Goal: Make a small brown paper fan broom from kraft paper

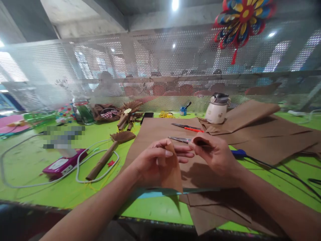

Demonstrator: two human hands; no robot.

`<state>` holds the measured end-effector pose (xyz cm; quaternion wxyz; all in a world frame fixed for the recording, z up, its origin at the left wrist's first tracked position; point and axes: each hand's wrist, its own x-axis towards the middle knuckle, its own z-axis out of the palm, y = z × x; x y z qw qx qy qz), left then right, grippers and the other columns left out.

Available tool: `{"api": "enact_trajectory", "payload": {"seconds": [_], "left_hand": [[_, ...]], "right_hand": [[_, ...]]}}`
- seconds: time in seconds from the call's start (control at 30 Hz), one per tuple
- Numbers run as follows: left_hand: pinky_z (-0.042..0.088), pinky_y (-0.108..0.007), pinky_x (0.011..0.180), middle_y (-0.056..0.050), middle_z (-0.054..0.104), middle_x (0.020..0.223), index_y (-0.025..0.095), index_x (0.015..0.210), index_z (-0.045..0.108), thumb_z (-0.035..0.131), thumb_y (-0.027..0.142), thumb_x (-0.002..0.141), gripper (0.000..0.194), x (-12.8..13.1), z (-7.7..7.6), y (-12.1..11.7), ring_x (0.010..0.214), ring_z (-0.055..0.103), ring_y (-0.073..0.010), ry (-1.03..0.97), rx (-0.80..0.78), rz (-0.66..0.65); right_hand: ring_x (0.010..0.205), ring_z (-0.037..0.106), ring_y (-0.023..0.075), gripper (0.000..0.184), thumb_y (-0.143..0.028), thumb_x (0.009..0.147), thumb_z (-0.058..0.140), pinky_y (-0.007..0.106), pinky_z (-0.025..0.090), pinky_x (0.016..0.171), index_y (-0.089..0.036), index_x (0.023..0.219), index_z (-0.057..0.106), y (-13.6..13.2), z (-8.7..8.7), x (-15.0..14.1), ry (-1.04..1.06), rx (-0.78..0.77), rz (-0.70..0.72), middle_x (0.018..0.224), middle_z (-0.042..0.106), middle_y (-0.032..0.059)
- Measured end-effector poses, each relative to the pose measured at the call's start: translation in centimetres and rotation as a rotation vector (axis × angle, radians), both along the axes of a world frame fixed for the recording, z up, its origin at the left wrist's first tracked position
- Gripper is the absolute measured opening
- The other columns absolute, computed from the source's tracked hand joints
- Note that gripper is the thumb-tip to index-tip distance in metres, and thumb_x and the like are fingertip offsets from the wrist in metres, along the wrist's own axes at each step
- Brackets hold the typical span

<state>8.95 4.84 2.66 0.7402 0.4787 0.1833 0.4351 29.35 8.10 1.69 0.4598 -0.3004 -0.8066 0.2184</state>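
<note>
My left hand pinches a piece of brown paper that hangs down from its fingers. My right hand grips the curled upper end of the same paper, close to the left fingertips. Both hands hover over large brown paper sheets on the green table. Just behind the hands lie a pair of scissors and an orange-handled cutter.
A pink device with a white cable sits at left. A brown paper fan on a stick lies beside it, more fans behind. A white jug, blue pot, phone and perforated screen stand at the back.
</note>
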Motion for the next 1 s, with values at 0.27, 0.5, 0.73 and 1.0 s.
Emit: {"api": "enact_trajectory", "payload": {"seconds": [0.27, 0.5, 0.73, 1.0], "left_hand": [[0.046, -0.020, 0.062, 0.001, 0.065, 0.076, 0.016, 0.070, 0.058, 0.075, 0.022, 0.068, 0.018, 0.1, -0.5, 0.8, 0.064, 0.060, -0.0090, 0.016, -0.082, 0.461], [0.045, -0.020, 0.061, 0.002, 0.062, 0.072, 0.016, 0.078, 0.057, 0.072, 0.034, 0.071, 0.024, 0.7, -1.6, 1.8, 0.064, 0.058, -0.0101, 0.072, -0.047, 0.669], [0.046, -0.020, 0.063, 0.003, 0.061, 0.068, 0.016, 0.074, 0.055, 0.071, 0.026, 0.071, 0.019, 1.0, -1.4, 1.1, 0.062, 0.058, -0.0089, 0.067, -0.004, 0.604], [0.046, -0.022, 0.077, -0.003, 0.069, 0.080, 0.013, 0.089, 0.068, 0.072, 0.023, 0.071, 0.021, 0.8, -1.3, 1.0, 0.077, 0.062, -0.0123, 0.158, -0.002, 0.485]], "right_hand": [[0.046, 0.036, 0.0086, 0.038, -0.047, 0.081, 0.058, 0.024, 0.028, 0.044, -0.018, 0.059, 0.047, 0.3, -0.6, -0.8, 0.187, -0.418, 0.012, 0.050, 0.041, -0.0040], [0.060, 0.055, 0.0166, 0.017, -0.033, 0.065, 0.070, 0.026, 0.043, 0.053, -0.019, 0.070, 0.063, -3.3, 2.7, -2.7, 0.123, -0.555, 0.017, 0.063, 0.062, 0.0005], [0.047, 0.041, 0.0100, 0.029, -0.036, 0.068, 0.070, 0.024, 0.033, 0.046, -0.018, 0.055, 0.050, -1.2, 0.4, -2.2, 0.329, -0.502, -0.095, 0.049, 0.047, -0.0035], [0.045, 0.031, 0.0058, 0.037, -0.034, 0.070, 0.071, 0.022, 0.022, 0.044, -0.018, 0.055, 0.042, 0.6, -1.2, -1.4, 0.425, -0.704, 0.117, 0.049, 0.038, -0.0070]]}}
